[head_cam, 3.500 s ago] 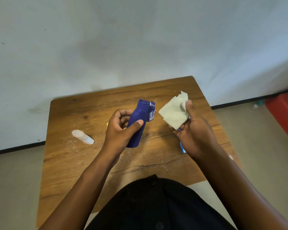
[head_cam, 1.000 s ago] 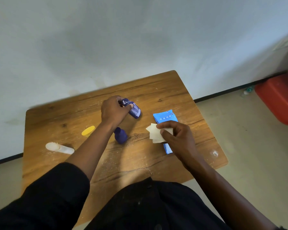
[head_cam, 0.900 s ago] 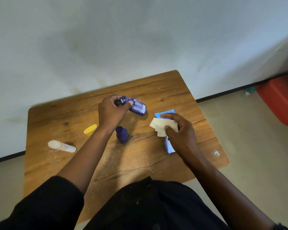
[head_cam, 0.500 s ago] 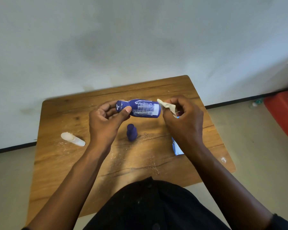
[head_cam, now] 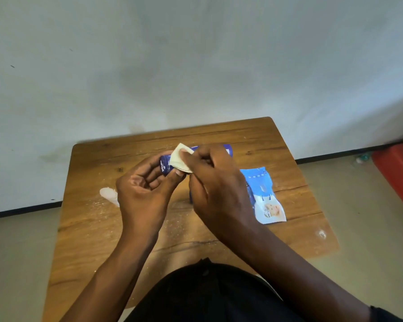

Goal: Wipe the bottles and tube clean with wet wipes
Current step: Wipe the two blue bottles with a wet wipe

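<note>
Left hand (head_cam: 141,194) fingers curl around the blue bottle (head_cam: 165,165), held sideways above the desk (head_cam: 289,159) — right hand (head_cam: 215,189) fingers pinch a wet wipe (head_cam: 178,159) against it. Wipes pack (head_cam: 264,196) lies right of the bottle, white tube (head_cam: 108,195) left — both on the desk.

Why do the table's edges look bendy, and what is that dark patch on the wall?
In the head view, the wide-angle lens curves the table edges; the far edge is smeared by motion blur. The dark patch on the wall looks like a soft shadow or stain; which one cannot be told. The hands look fairly sharp.
</note>
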